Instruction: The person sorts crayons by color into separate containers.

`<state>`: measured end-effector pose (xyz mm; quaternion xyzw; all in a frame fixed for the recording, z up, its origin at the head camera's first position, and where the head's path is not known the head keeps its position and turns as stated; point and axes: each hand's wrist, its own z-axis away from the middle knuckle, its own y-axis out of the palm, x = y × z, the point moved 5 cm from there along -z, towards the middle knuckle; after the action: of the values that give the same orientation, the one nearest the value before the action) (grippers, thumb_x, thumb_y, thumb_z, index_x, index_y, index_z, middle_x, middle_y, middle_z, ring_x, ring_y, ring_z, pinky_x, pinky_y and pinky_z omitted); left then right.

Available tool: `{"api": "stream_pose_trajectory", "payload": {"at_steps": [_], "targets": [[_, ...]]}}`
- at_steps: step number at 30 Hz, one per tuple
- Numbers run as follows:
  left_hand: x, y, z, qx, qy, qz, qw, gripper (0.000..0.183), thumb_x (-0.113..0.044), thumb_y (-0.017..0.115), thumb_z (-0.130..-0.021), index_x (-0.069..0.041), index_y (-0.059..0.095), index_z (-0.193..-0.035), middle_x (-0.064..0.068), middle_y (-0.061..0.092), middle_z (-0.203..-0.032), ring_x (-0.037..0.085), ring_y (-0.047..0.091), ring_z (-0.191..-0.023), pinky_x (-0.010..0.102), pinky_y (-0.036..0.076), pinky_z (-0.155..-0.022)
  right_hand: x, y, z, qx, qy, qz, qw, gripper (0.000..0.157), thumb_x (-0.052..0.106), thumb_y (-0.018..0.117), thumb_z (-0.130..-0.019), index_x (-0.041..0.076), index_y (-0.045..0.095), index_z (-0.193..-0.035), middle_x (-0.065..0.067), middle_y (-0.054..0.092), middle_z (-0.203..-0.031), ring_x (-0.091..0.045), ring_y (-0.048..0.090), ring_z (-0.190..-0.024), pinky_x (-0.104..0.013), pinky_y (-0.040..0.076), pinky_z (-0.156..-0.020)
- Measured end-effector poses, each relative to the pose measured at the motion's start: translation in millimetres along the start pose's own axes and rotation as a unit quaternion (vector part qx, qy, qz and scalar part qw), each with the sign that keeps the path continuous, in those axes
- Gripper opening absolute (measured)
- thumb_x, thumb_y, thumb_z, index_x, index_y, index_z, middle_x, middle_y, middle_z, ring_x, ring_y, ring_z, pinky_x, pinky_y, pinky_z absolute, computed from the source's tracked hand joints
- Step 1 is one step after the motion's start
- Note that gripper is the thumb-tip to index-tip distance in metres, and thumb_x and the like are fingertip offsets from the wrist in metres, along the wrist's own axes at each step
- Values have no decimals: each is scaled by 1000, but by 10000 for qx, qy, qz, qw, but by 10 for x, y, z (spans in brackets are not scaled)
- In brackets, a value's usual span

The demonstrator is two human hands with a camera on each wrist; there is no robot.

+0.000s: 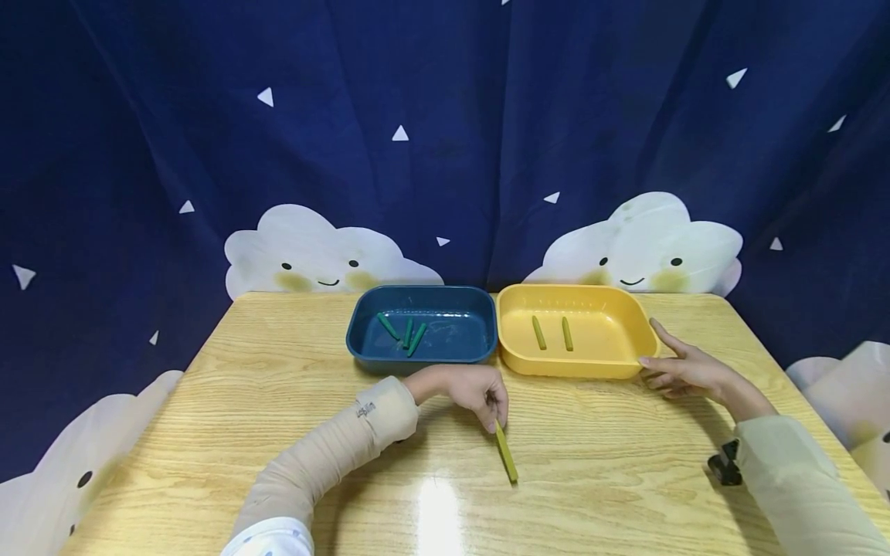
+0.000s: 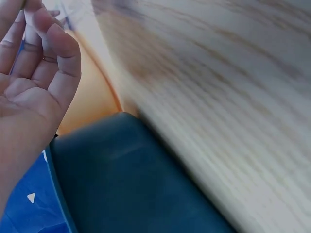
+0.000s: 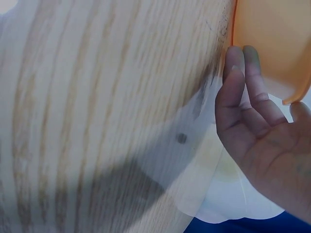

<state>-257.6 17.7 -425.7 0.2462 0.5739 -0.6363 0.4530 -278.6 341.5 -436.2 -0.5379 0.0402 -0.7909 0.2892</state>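
Note:
My left hand (image 1: pixel 480 392) pinches one end of an olive-yellow crayon (image 1: pixel 507 455) over the table, in front of the two trays. In the left wrist view the hand (image 2: pixel 36 73) shows its palm and bent fingers; the crayon is not discernible there. My right hand (image 1: pixel 688 372) touches the right end of the yellow tray (image 1: pixel 577 369) with its fingers loosely extended. The right wrist view has those fingers (image 3: pixel 257 87) against the tray's outer wall. Two similar yellow crayons (image 1: pixel 538 333) lie inside that tray.
A dark blue tray (image 1: pixel 420 360) stands left of the yellow one, close beside it, with three green crayons (image 1: pixel 417 340) in it. Both are at the back of the wooden table (image 1: pixel 278 386). Behind hangs a dark blue curtain (image 1: pixel 452 193) with clouds and triangles.

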Motion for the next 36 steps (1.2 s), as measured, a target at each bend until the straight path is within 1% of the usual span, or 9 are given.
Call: {"api": "stream_pose_trajectory", "payload": {"at_steps": [7,12,16,23,28,32,36], "targets": [[-147,-101,36,-225,219,-198,9993,8,5,71,-74,7,69,-82,6,64,-68,2,50,-60,17,45,-58,21,5,21,31,-41,-56,10000,92,32,55,-92,22,-23,-140,-17,65,-97,-24,63,-87,-39,49,-73],[-232,-195,40,-385,311,-258,9984,5,3,70,-76,3,70,-81,3,64,-68,3,50,-59,19,44,-58,30,9,32,37,-45,-74,10000,92,32,55,-92,21,-23,-140,-16,65,-96,-24,63,-87,-39,49,-73],[-288,-273,31,-565,369,-460,9967,4,1,70,-76,0,70,-80,0,64,-69,4,51,-61,19,45,-59,32,7,26,30,-27,-28,10000,92,33,55,-91,22,-23,-140,-16,65,-97,-23,63,-88,-39,48,-73],[-413,-430,46,-899,481,-562,9932,6,2,71,-75,1,70,-81,3,66,-73,6,52,-63,21,46,-60,25,4,22,30,-20,-12,10000,92,33,55,-91,22,-23,-140,-17,64,-100,-23,63,-88,-38,49,-73],[-521,-573,52,-1101,507,-675,9903,6,2,71,-75,2,70,-81,4,66,-73,6,52,-63,20,46,-60,19,0,20,32,-36,-27,10000,91,32,54,-92,23,-23,-140,-18,64,-102,-24,63,-89,-38,49,-72],[-584,-662,43,-1154,465,-756,9893,5,-1,71,-76,1,70,-80,1,65,-72,7,51,-63,21,46,-60,15,2,19,29,-38,-41,10000,92,32,55,-92,23,-23,-140,-19,63,-103,-25,63,-90,-38,49,-73],[-624,-727,32,-1231,413,-777,9885,5,-3,71,-77,0,70,-81,0,65,-72,9,54,-66,23,47,-62,7,0,16,31,-42,-66,10000,91,32,54,-92,23,-22,-140,-18,63,-103,-24,63,-89,-39,49,-72]]}}
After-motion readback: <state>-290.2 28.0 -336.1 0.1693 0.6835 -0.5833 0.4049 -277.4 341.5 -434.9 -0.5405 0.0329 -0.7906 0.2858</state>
